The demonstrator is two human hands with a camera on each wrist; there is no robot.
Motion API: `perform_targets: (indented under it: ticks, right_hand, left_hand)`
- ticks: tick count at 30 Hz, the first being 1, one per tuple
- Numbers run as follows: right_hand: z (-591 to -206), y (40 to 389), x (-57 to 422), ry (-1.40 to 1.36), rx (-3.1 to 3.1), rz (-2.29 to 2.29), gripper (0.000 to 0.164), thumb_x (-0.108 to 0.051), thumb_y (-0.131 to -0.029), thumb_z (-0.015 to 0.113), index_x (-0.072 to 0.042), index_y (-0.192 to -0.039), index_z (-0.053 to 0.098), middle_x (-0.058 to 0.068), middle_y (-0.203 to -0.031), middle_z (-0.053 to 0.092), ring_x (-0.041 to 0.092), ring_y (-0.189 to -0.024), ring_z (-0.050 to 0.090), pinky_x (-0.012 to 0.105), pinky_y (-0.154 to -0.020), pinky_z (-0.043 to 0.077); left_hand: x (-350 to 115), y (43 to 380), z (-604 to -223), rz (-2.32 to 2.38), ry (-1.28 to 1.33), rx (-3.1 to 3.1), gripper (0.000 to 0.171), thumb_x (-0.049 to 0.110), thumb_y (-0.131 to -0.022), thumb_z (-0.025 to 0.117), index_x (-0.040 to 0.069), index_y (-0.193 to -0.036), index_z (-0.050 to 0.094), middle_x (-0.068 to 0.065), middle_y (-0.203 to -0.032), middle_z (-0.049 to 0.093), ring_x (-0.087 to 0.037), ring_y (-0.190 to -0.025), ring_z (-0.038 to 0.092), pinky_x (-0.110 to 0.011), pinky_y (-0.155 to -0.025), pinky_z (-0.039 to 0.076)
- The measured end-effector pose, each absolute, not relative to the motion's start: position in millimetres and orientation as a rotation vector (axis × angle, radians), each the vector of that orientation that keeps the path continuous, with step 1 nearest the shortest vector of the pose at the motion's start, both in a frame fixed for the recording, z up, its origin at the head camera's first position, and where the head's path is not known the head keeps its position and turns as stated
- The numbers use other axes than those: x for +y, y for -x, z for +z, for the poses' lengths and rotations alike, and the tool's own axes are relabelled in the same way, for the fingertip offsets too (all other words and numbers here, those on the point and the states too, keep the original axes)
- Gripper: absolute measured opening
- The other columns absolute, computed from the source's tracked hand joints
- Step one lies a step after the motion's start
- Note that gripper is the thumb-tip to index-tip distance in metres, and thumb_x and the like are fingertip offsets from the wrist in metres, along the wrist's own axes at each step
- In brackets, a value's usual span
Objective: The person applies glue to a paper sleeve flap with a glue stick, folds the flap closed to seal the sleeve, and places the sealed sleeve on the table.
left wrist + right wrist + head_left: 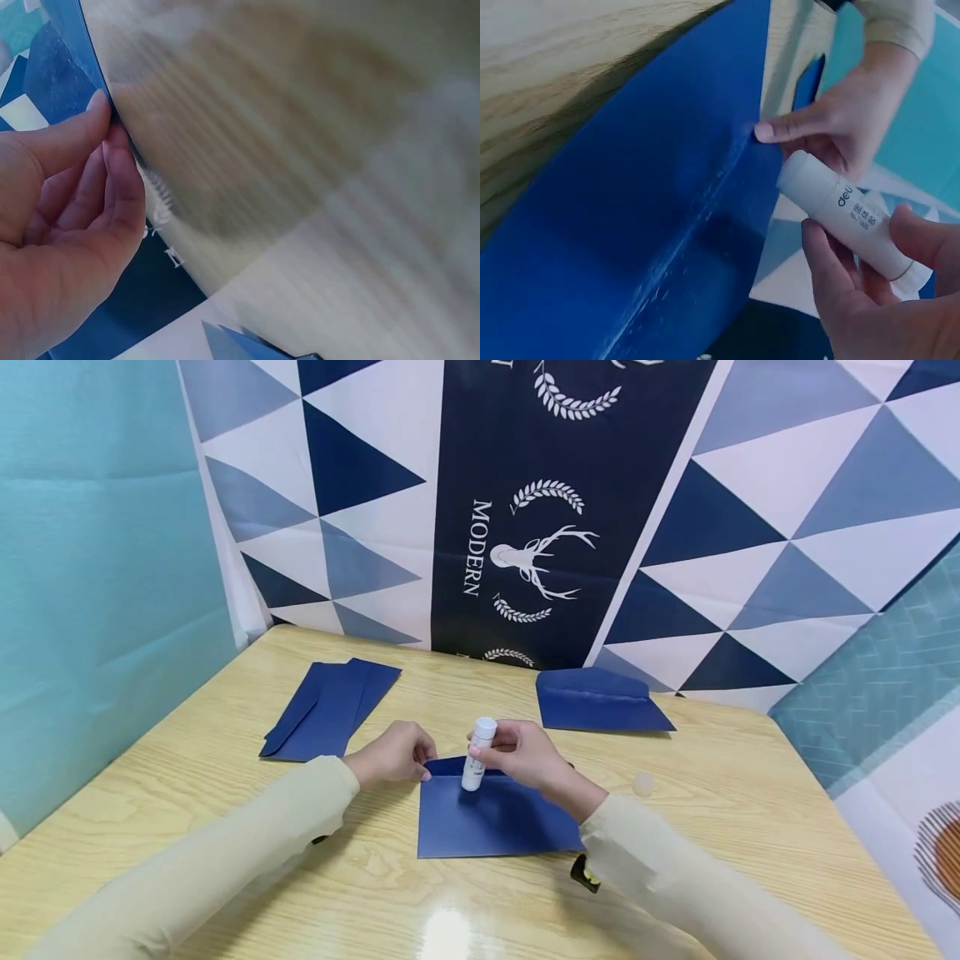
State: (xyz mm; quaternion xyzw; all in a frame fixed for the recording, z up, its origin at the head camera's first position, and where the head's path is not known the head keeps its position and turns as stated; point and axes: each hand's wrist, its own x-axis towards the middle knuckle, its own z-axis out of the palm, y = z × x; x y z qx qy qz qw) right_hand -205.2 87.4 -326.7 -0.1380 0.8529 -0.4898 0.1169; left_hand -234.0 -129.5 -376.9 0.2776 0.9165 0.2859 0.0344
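Well, cylindrical glue stick (853,214) over creased envelope (491,827).

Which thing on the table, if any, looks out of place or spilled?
No spill stands out. Only the small pale disc looks slightly odd: it lies alone on the table, right of the nearest envelope, and might be the cap of the white glue stick.

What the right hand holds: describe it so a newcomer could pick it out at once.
On the wooden table, find the nearest blue envelope, in the middle. Over it, the right hand grips a white tube with dark lettering. Unlike the other blue envelopes farther back, it is white and cylindrical.
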Motion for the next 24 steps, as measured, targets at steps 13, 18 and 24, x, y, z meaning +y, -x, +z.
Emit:
perform_targets:
  ticks: [13, 18, 24]
  right_hand:
    - [-344.4, 217.2, 59.9, 0.826, 2.721, -1.059, 0.023, -0.008, -0.085, 0.071, 0.000, -0.106, 0.065, 0.015, -0.101, 0.073, 0.021, -0.090, 0.072, 0.027, -0.076, 0.057]
    - [-349.4, 218.2, 60.7, 0.848, 2.720, -1.006, 0.021, -0.007, -0.088, 0.068, 0.000, -0.106, 0.064, 0.014, -0.101, 0.072, 0.018, -0.089, 0.070, 0.026, -0.074, 0.057]
    - [-347.8, 224.0, 55.9, 0.906, 2.757, -0.924, 0.019, -0.010, -0.090, 0.066, -0.001, -0.106, 0.063, 0.012, -0.095, 0.072, 0.013, -0.079, 0.064, 0.022, -0.067, 0.052]
  left_hand:
    - [-114.1, 243.0, -367.2, 0.776, -0.719, 2.790, 0.022, -0.003, -0.064, 0.084, 0.003, -0.065, 0.063, 0.006, -0.057, 0.046, -0.006, -0.056, 0.043, -0.015, -0.054, 0.035]
    - [-107.9, 243.0, -367.9, 0.753, -0.728, 2.786, 0.030, -0.001, -0.064, 0.084, 0.007, -0.059, 0.055, 0.008, -0.054, 0.042, -0.005, -0.053, 0.040, -0.014, -0.052, 0.032]
    - [-112.3, 245.4, -363.4, 0.639, -0.670, 2.824, 0.033, 0.001, -0.066, 0.084, 0.009, -0.058, 0.053, 0.005, -0.054, 0.043, -0.007, -0.054, 0.040, -0.016, -0.052, 0.031]
